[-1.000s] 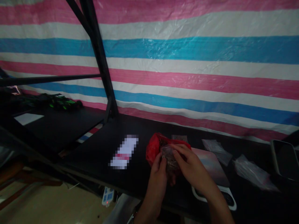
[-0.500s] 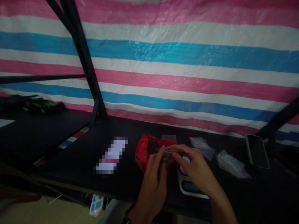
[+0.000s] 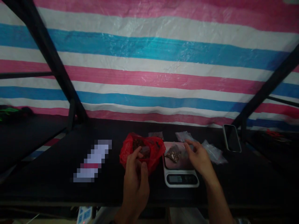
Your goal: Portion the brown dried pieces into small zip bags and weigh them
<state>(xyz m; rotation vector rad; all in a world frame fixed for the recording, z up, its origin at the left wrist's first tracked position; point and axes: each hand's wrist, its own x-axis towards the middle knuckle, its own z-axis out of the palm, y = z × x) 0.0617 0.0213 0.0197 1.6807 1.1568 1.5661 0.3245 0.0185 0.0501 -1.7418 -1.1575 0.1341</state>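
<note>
A small clear bag [image 3: 173,154] with dark brown bits lies on the platform of a white digital scale [image 3: 181,179] on the black table [image 3: 46,174]. My right hand [image 3: 199,156] is at the bag's right end, its thumb and fingers pinching the clear edge. Left of the scale sits a crumpled red plastic bag [image 3: 128,151] with dark contents. My left hand [image 3: 137,169] grips the red bag at its mouth, from the near side.
Several clear bags [image 3: 213,152] lie behind and right of the scale. A phone [image 3: 231,142] leans by a black frame post [image 3: 263,93]. A white paper [image 3: 93,160] lies at the left, and a striped tarp [image 3: 149,62] hangs behind.
The small clear bag, held up in both hands before, now lies on the scale. My left hand has let go of it and moved to the red bag. The view has swung right.
</note>
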